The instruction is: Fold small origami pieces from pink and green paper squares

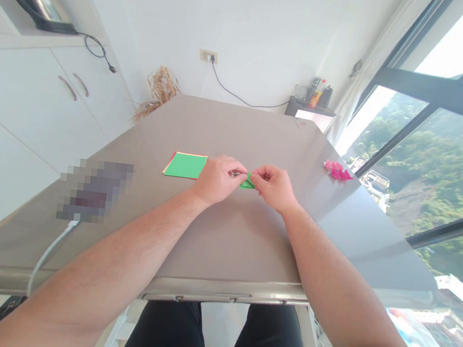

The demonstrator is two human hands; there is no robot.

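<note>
Between my two hands is a small folded piece of green paper [247, 183], held just over the middle of the table. My left hand [219, 179] pinches its left side, thumb and fingers together. On the other side my right hand [275, 186] grips the paper's right edge in a similar pinch. The fingertips cover much of the paper, so its exact folds are hard to make out. A stack of square coloured paper [185, 165], green on top with red and yellow edges showing, lies just left of my left hand and is partly hidden by it.
Pink folded paper pieces [338, 170] sit near the table's right edge by the window. A blurred-out device [98, 192] with a white cable [51, 247] lies at the left. Beyond the grey table [245, 130], a low stand [310, 113] holds bottles.
</note>
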